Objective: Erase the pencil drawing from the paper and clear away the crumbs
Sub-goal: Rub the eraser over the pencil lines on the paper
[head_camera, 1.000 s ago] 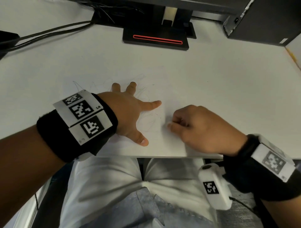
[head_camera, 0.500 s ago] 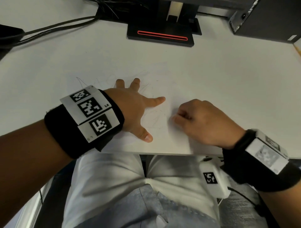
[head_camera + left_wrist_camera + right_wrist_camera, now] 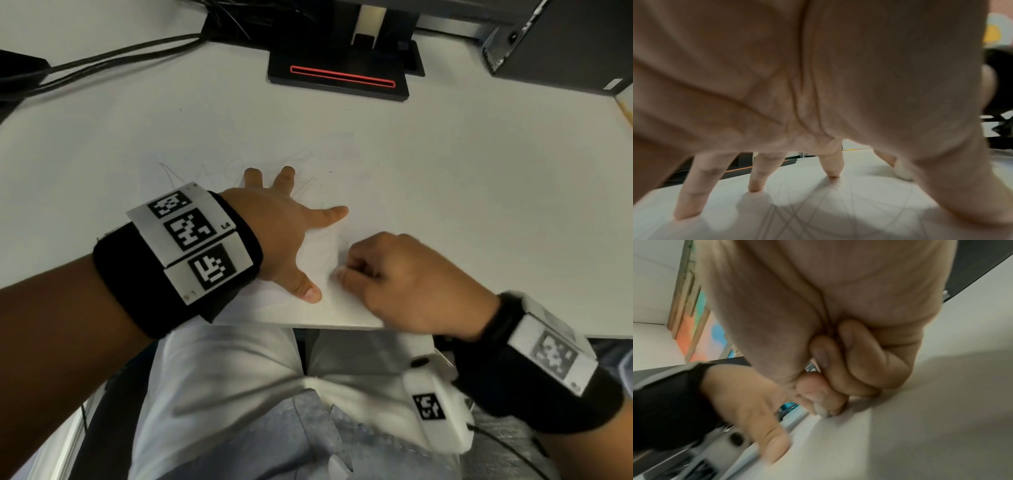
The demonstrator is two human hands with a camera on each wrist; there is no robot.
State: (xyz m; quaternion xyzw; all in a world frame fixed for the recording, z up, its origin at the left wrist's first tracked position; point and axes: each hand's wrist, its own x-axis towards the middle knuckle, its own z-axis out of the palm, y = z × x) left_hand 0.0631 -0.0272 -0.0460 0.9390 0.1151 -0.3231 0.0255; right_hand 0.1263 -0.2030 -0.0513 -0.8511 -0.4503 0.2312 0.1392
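A white paper (image 3: 320, 255) with faint pencil lines (image 3: 840, 203) lies on the white desk near its front edge. My left hand (image 3: 284, 226) lies flat on the paper with its fingers spread, pressing it down. Just to its right, my right hand (image 3: 404, 277) is curled, and its fingertips pinch a small white eraser (image 3: 821, 411) against the paper beside my left thumb. The eraser (image 3: 902, 170) also shows past the thumb in the left wrist view. Most of it is hidden by the fingers. I can make out no crumbs.
A black monitor base (image 3: 339, 73) with a red strip stands at the back of the white desk (image 3: 479, 192). Cables (image 3: 113, 58) run off at the back left, and a dark box (image 3: 561, 44) sits at the back right. The desk's front edge (image 3: 342, 325) is right under my wrists.
My right hand has slid left and nearer with the eraser, closing in on my left thumb. The left hand stays spread on the paper.
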